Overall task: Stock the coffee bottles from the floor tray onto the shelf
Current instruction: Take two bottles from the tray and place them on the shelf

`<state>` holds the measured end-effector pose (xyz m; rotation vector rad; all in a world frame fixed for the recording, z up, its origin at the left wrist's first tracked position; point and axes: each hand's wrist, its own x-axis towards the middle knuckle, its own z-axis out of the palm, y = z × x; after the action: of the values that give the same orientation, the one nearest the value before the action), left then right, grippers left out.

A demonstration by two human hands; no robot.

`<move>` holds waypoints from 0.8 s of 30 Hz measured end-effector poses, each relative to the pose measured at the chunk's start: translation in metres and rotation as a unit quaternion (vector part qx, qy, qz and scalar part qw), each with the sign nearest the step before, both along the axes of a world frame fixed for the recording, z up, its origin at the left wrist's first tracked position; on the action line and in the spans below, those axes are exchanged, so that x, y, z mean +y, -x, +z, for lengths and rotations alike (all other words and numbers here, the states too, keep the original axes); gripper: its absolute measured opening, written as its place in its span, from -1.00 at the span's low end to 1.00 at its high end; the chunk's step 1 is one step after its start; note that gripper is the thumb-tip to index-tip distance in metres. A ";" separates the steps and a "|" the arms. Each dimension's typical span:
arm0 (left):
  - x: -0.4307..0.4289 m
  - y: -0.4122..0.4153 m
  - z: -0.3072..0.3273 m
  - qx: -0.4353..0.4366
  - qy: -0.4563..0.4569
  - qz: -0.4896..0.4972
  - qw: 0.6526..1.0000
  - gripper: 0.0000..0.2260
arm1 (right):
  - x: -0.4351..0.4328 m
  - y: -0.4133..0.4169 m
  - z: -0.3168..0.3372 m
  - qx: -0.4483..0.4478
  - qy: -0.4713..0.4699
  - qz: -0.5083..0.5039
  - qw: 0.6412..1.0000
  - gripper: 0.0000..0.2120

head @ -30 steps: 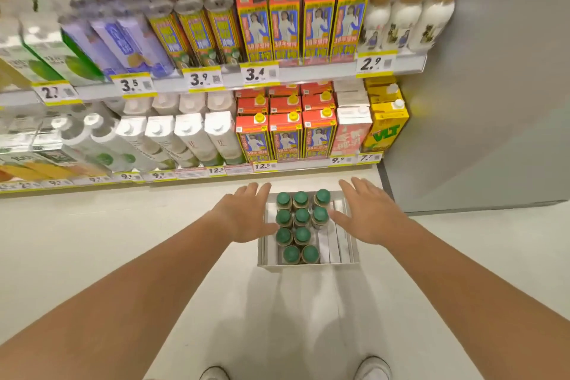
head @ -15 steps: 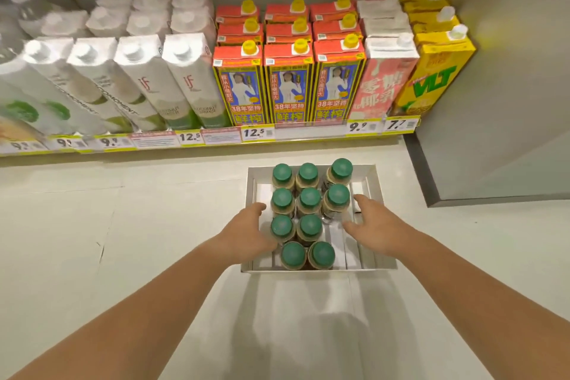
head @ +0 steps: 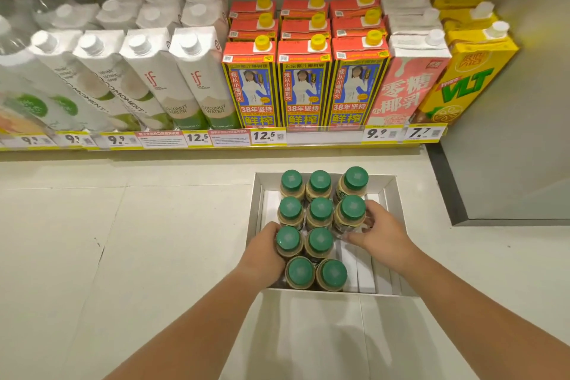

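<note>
A white cardboard tray [head: 389,191] lies on the floor in front of the bottom shelf [head: 216,145]. Several coffee bottles with green caps stand in its left part; its right part is bare. My left hand [head: 262,251] wraps a bottle [head: 288,241] in the left column, third row back to front. My right hand [head: 382,234] closes around a bottle [head: 351,210] in the right column, second row. Both bottles still stand in the tray.
The bottom shelf holds white coconut water cartons [head: 197,77], red and blue cartons [head: 303,83], a pink carton [head: 410,83] and yellow VLT cartons [head: 465,80]. A grey wall panel [head: 509,133] stands to the right. The floor [head: 123,241] is pale tile.
The view dropped closer to the tray. Both hands moved from hovering over the tray down into it and closed around bottles.
</note>
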<state>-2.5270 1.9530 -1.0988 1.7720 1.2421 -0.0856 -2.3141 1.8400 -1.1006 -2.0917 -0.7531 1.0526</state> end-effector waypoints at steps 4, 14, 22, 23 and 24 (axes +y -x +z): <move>0.004 0.003 -0.007 -0.003 0.062 -0.008 0.998 -0.66 | 0.000 0.006 -0.005 -0.034 -0.017 -0.011 0.999 -0.46; -0.003 0.005 -0.003 -0.049 0.086 0.005 0.995 -0.51 | 0.000 0.010 -0.005 -0.052 -0.029 -0.004 0.998 -0.47; -0.007 0.007 0.009 -0.080 0.008 -0.008 0.997 -0.67 | -0.002 0.016 0.002 -0.060 -0.059 -0.008 0.996 -0.57; -0.007 0.008 0.011 -0.089 -0.001 -0.004 0.996 -0.70 | -0.002 0.016 0.004 -0.055 -0.067 -0.014 0.996 -0.57; -0.007 0.009 0.015 -0.097 -0.014 -0.004 0.995 -0.73 | -0.003 0.016 0.007 -0.051 -0.075 -0.020 0.996 -0.58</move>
<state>-2.5360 1.9457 -1.0833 1.7649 1.1015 0.0972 -2.3303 1.8373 -1.0933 -2.0342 -0.8120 0.8455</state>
